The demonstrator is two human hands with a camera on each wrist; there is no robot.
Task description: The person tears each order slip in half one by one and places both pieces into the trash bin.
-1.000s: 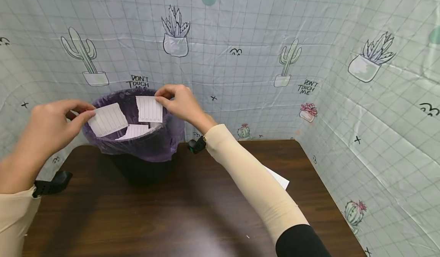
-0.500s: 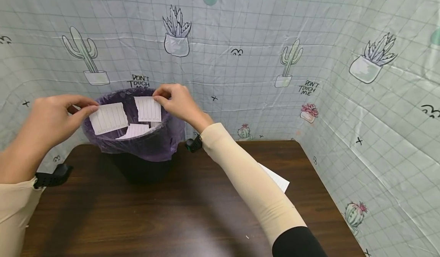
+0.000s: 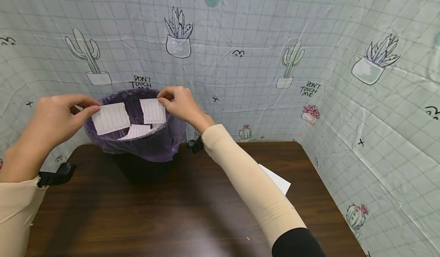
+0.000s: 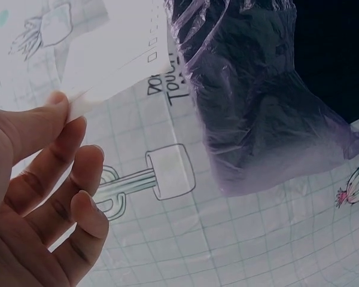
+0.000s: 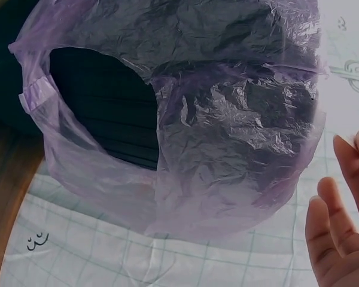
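In the head view a dark trash bin (image 3: 142,169) lined with a purple plastic bag (image 3: 148,146) stands at the back left of the table. Thumb and fingers of my left hand (image 3: 58,119) pinch a torn piece of lined paper (image 3: 111,118) over the bin's left side. Another torn lined piece (image 3: 153,111) hangs over the opening from my right hand (image 3: 180,103), pinched at its upper corner. Below both, more torn paper (image 3: 137,131) lies inside the bin. In the left wrist view the left hand (image 4: 48,197) pinches its paper (image 4: 116,54) by one corner.
A white lined sheet (image 3: 276,178) lies on the brown table (image 3: 165,219), partly hidden behind the right forearm. A tiny white scrap (image 3: 248,238) is near the front. Curtains (image 3: 223,70) printed with cacti rise behind and at the sides.
My left hand has moved slightly right and up, and its paper sits a little farther over the bin opening. The right hand has barely moved and keeps its paper.
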